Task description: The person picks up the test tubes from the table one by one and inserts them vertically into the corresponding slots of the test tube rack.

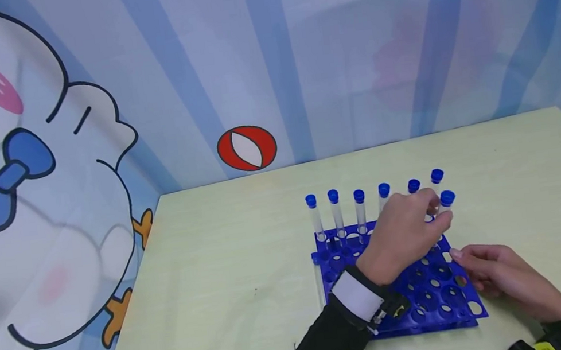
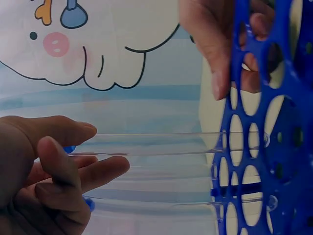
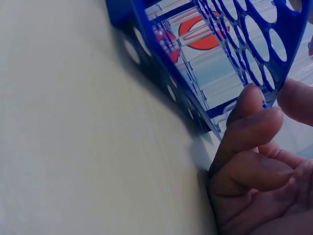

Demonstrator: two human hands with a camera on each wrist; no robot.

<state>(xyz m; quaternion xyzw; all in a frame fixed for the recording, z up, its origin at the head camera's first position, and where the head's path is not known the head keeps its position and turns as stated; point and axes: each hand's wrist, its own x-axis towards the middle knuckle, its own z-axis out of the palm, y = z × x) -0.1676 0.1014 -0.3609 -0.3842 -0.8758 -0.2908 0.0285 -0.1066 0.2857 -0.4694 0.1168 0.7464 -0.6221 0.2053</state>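
Observation:
A blue plastic test tube rack (image 1: 429, 291) stands on the table. Several clear test tubes with blue caps (image 1: 359, 196) rise upright along its back row and at its back right. My left hand (image 1: 403, 230) reaches over the rack to the back right tubes. In the left wrist view, its thumb and extended fingers (image 2: 105, 174) lie around the capped end of one tube (image 2: 161, 143), with no firm grip visible. With thumb and index finger, my right hand (image 1: 505, 276) pinches the rack's right edge; the right wrist view shows this hold at a corner (image 3: 276, 90).
Another blue-capped tube (image 1: 319, 283) is along the rack's left side. The pale table (image 1: 211, 298) extends on both sides of the rack. Behind it hangs a blue striped cloth (image 1: 342, 75) with a printed red-and-white ball (image 1: 247, 148) and a large cartoon bird (image 1: 62, 269).

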